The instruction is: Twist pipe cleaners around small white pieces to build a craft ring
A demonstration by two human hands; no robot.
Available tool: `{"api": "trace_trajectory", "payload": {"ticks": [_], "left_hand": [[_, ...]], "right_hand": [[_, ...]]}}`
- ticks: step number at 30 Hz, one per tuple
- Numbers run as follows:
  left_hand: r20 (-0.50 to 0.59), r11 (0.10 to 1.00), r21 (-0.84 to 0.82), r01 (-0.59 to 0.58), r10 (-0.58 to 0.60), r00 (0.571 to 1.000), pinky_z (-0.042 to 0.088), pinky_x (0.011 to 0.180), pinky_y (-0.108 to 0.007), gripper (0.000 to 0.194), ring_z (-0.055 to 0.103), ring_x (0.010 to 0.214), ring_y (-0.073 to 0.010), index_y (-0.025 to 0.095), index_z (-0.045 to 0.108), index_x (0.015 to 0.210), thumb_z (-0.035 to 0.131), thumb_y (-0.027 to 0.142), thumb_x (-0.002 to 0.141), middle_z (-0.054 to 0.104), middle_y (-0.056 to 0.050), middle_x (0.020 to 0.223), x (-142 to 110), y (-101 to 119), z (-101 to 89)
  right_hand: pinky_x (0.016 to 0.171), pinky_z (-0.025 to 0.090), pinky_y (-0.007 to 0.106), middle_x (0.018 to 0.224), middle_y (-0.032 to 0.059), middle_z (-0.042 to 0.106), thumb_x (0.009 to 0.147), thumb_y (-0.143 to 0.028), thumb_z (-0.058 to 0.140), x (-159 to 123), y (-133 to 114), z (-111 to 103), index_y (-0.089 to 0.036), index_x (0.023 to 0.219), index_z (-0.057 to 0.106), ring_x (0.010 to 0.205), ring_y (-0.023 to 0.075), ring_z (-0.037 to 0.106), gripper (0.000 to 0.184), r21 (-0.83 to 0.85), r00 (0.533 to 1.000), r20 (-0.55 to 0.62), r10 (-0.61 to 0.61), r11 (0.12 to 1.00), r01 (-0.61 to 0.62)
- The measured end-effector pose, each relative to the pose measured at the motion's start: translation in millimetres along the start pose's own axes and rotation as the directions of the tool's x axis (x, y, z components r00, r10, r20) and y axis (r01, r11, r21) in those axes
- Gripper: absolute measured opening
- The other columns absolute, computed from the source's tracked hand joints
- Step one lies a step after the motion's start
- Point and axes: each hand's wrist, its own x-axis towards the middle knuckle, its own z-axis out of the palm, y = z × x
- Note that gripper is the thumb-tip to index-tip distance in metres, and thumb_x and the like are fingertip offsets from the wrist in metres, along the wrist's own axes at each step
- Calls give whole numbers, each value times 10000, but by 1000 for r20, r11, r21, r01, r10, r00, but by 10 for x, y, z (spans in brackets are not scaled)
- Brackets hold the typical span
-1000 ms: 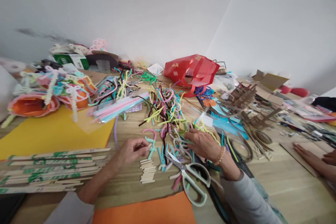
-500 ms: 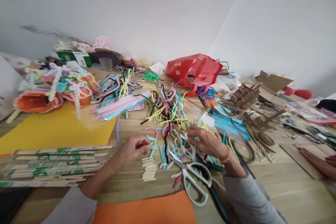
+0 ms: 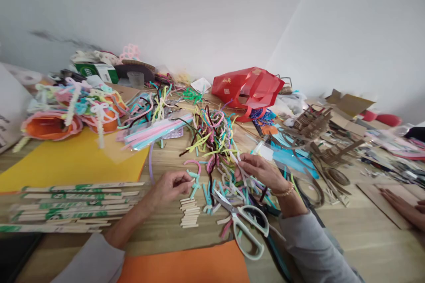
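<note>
Fingers of the right hand [image 3: 260, 173] pinch a white pipe cleaner [image 3: 241, 172]; tugging could snag the tangled pile [image 3: 212, 135].

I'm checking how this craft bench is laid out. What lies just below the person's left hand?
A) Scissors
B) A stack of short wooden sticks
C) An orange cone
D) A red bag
B: the short wooden sticks form a small stack just below the left hand.

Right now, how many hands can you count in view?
4: the left hand above the craft sticks, the right hand in the pipe cleaners, a co-worker's hand and other hand at far right.
</note>
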Motion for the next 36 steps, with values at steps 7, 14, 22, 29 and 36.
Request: {"api": "trace_trajectory", "payload": {"ticks": [7, 14, 22, 29, 36], "left_hand": [[11, 995, -97, 10, -9, 1000, 421, 585, -228, 268, 557, 586, -127, 131, 605, 724, 575, 385, 804, 617, -11, 620, -15, -2, -11], [7, 974, -224, 28, -27, 1000, 438, 588, -226, 263, 566, 579, -119, 127, 629, 747, 611, 388, 773, 626, -7, 616, -14, 43, -21], [-88, 917, -398, 23, -63, 994, 434, 572, -235, 300, 548, 551, -116, 120, 661, 837, 657, 401, 732, 627, 2, 593, -19, 85, -15], [-95, 902, -432, 8, -54, 994, 418, 562, -224, 251, 537, 544, -107, 118, 632, 787, 657, 365, 749, 613, 7, 593, -37, 119, 3], [-45, 937, -349, 29, -48, 998, 410, 548, -223, 260, 511, 521, -101, 126, 587, 710, 592, 369, 805, 572, 15, 567, -35, 103, -17]], "right_hand": [[590, 482, 246, 753, 14, 650, 844, -363, 579, 70, -23, 179, -182, 864, 522, 620, 132, 627, 190, 394, 998, 39, 40, 917, -52], [497, 439, 194, 768, 16, 659, 830, -360, 595, 231, -106, 515, -170, 922, 529, 584, 114, 622, 221, 377, 980, 196, 38, 919, -111], [486, 461, 211, 675, -7, 630, 816, -472, 581, 384, -58, 876, -181, 836, 521, 518, 108, 593, 298, 314, 977, 209, 46, 943, -112], [453, 448, 209, 636, -9, 621, 857, -478, 521, 375, 42, 1021, -168, 904, 541, 499, 123, 599, 314, 226, 981, 196, 14, 972, -59], [435, 415, 179, 693, 6, 643, 881, -510, 462, 351, 32, 1053, -163, 927, 526, 505, 105, 601, 356, 209, 962, 272, -7, 976, -52]]}}
